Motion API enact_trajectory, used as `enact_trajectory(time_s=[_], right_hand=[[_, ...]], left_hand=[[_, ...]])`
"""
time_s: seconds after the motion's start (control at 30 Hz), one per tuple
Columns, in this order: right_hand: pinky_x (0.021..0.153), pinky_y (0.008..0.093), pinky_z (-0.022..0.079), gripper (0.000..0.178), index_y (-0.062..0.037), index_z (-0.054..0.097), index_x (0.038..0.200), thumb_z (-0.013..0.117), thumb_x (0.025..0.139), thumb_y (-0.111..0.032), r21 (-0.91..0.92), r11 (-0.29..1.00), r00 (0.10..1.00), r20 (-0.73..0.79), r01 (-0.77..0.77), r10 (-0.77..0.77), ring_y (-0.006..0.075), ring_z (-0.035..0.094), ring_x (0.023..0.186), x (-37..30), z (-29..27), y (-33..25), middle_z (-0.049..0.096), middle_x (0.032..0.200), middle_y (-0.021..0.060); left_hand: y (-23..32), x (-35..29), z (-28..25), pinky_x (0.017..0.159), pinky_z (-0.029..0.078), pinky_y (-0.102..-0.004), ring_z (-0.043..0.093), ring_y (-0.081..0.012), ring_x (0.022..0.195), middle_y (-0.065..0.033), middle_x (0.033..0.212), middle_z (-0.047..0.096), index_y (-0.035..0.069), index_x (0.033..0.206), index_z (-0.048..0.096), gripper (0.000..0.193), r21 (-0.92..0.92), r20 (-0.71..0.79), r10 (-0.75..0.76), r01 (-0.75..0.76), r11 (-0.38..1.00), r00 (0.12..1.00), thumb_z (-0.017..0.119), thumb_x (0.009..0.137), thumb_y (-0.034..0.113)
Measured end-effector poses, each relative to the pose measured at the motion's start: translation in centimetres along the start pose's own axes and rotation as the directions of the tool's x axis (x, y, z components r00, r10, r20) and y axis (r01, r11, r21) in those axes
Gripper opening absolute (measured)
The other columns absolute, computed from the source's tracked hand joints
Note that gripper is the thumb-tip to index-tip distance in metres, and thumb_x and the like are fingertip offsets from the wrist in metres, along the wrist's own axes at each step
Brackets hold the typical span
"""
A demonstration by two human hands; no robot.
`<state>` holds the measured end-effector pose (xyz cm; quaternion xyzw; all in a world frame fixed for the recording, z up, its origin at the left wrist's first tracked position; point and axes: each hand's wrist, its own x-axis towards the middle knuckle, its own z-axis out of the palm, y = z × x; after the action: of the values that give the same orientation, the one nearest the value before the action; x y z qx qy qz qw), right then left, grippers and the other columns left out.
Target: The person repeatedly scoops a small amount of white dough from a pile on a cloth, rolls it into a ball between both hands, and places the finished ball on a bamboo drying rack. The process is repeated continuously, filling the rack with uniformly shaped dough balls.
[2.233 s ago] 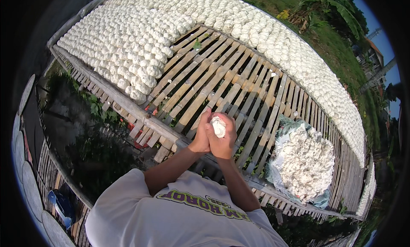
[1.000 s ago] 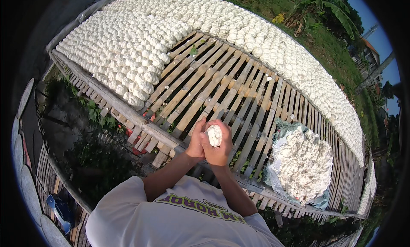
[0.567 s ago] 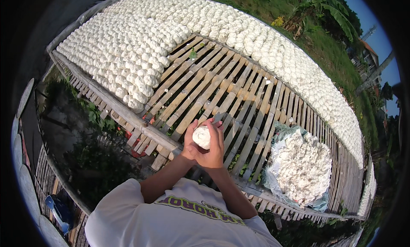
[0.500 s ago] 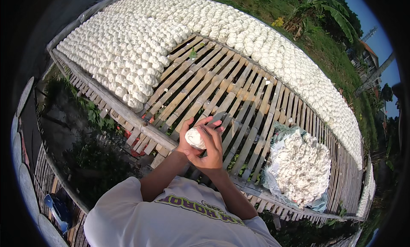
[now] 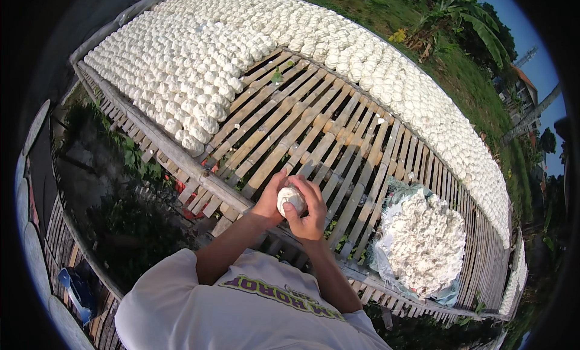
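Note:
Between my two hands is a white, doughy ball (image 5: pixel 291 200), about fist-sized. My left hand (image 5: pixel 267 200) cups it from the left side, its fingers curled behind. From the right, my right hand (image 5: pixel 311 210) wraps over it, with the thumb pressed across the near face. Both hands are above the near edge of a bamboo slat rack (image 5: pixel 320 138). Rows of similar white balls (image 5: pixel 175 78) cover the rack's left and far parts. To my right on the slats sits a heap of crumbly white mass (image 5: pixel 426 241) on a bluish plastic sheet (image 5: pixel 382 253).
A thick bamboo pole (image 5: pixel 199 181) edges the rack on the near left. Beyond a dividing pole, another band of white balls (image 5: pixel 423 99) curves away to the right. Grass (image 5: pixel 362 17) and a banana plant (image 5: pixel 477 23) stand behind. A blue object (image 5: pixel 78 292) lies low at left.
My hands have shifted slightly to the right with the ball. My right fingers and thumb have closed around it, and the ball appears turned.

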<state>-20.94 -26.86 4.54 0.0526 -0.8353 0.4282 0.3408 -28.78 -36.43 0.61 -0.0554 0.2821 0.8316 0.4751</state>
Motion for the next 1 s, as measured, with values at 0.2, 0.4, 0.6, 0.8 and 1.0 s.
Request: enact_trajectory(time_s=[0.2,0.4,0.6,0.8,1.0], right_hand=[[0.092,0.0380,0.057,0.024,0.0025,0.070,0.115,0.071,0.093,-0.008,0.214,0.948,0.970,0.099,-0.237,0.220,0.0307,0.072,0.101,0.4,-0.5,1.1,0.075,0.106,0.0184],[0.097,0.0454,0.053,0.027,0.0018,0.070,0.114,0.068,0.088,-0.006,0.167,0.976,0.990,-0.052,0.139,-0.132,0.0320,0.072,0.093,0.1,0.0,0.4,0.074,0.103,0.0171],[0.069,0.0347,0.056,0.016,-0.0052,0.075,0.084,0.083,0.071,-0.010,-0.141,0.980,0.983,0.137,0.138,-0.119,0.0236,0.069,0.082,0.9,-1.4,-0.4,0.070,0.090,0.0060],[0.071,0.0363,0.056,0.018,-0.0068,0.076,0.087,0.082,0.072,-0.013,-0.129,0.963,0.959,0.186,0.238,-0.212,0.0230,0.069,0.090,2.3,-2.0,-1.6,0.071,0.100,0.0039],[0.080,0.0369,0.056,0.029,-0.0094,0.075,0.098,0.084,0.070,-0.013,-0.258,0.938,0.972,0.107,0.230,-0.209,0.0241,0.068,0.098,1.5,-1.7,-1.8,0.068,0.107,0.0033]], left_hand=[[-1.0,1.7,-2.6,0.106,0.050,-0.0492,0.067,-0.0305,0.115,-0.0143,0.117,0.071,0.007,0.127,0.064,0.060,-0.303,0.259,-0.105,0.184,0.935,0.960,0.043,0.105,0.059],[-1.3,1.1,-1.4,0.109,0.049,-0.0508,0.065,-0.0348,0.121,-0.0176,0.130,0.068,0.006,0.130,0.065,0.061,-0.272,0.341,-0.202,0.301,0.914,0.918,0.047,0.104,0.057],[-1.3,0.2,-0.7,0.106,0.051,-0.0470,0.067,-0.0312,0.119,-0.0158,0.129,0.069,0.004,0.131,0.064,0.062,-0.195,0.163,-0.243,0.272,0.942,0.956,0.046,0.105,0.058],[-1.5,1.8,-2.3,0.112,0.047,-0.0480,0.063,-0.0303,0.126,-0.0175,0.134,0.065,0.004,0.135,0.060,0.063,-0.309,0.579,-0.182,0.420,0.853,0.795,0.046,0.106,0.057],[-1.4,0.5,-1.7,0.110,0.050,-0.0451,0.063,-0.0262,0.127,-0.0146,0.138,0.063,0.007,0.135,0.061,0.057,-0.157,0.336,-0.175,0.238,0.958,0.925,0.045,0.108,0.055]])
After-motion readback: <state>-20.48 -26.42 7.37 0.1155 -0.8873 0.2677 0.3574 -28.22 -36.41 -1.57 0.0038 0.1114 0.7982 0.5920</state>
